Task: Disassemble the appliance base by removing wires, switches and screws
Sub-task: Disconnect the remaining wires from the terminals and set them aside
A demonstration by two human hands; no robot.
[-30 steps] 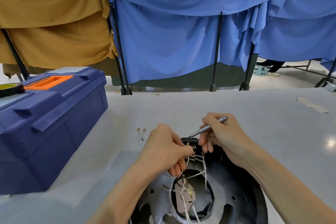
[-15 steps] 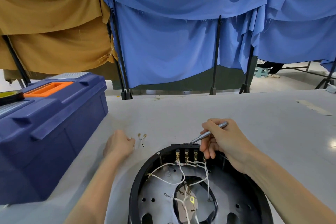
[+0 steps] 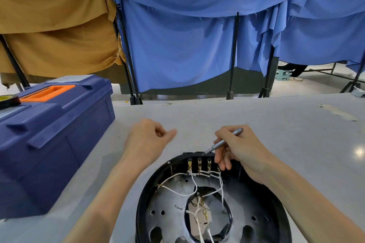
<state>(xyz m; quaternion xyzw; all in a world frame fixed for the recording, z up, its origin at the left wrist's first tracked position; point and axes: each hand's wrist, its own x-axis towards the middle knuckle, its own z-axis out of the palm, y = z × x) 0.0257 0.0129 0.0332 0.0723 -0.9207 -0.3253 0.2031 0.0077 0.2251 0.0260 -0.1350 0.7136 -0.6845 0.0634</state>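
No readable text, labels, brands, numbers or signs anywhere in view.

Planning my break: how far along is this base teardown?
Looks done: a ring-ended wire lies loose, and the plate holes sit empty. In hand: the right hand holds a slim screwdriver at the brass terminals; the left hand holds nothing. Left: white wires remain plugged into those terminals on the appliance base.

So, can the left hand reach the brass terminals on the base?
Probably yes: the left hand looks empty, with nothing between it and the terminals; the right hand crowds only the rightmost.
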